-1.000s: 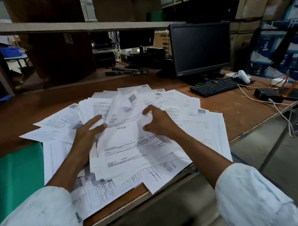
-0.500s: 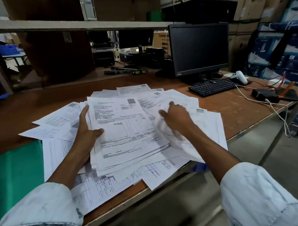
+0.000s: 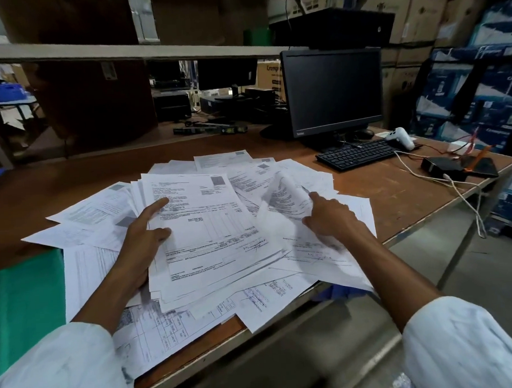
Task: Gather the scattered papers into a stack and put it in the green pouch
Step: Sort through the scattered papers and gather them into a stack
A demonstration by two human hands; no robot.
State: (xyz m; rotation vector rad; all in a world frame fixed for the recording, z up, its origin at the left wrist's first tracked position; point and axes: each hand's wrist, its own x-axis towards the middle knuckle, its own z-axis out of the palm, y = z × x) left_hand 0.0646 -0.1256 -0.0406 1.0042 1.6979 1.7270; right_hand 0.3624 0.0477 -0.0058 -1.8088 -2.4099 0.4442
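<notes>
Gathering papers (image 3: 97, 206) into a stack (image 3: 209, 231) near the green pouch (image 3: 24, 292).
Left grip (image 3: 137, 249) pinches the stack, right grip (image 3: 329, 217) pinches a curled sheet (image 3: 284, 192); tugging it could slide overhanging papers off the table (image 3: 395, 193).

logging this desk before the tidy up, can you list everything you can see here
scattered papers: many, white, spread over the desk's middle
gathered stack: one, white, on top of the spread
curled sheet: one, white, lifted right of the stack
green pouch: one, green, desk's near left edge
desk: one, brown, under it all
monitor: one, black, far right, screen dark
keyboard: one, black, before the monitor
handheld device: one, white, by the keyboard's right end
black box: one, black, desk's right end
cartons: many, brown and blue, stacked behind and right
left hand: one, grips the stack's left edge
right hand: one, pinches the curled sheet
</notes>
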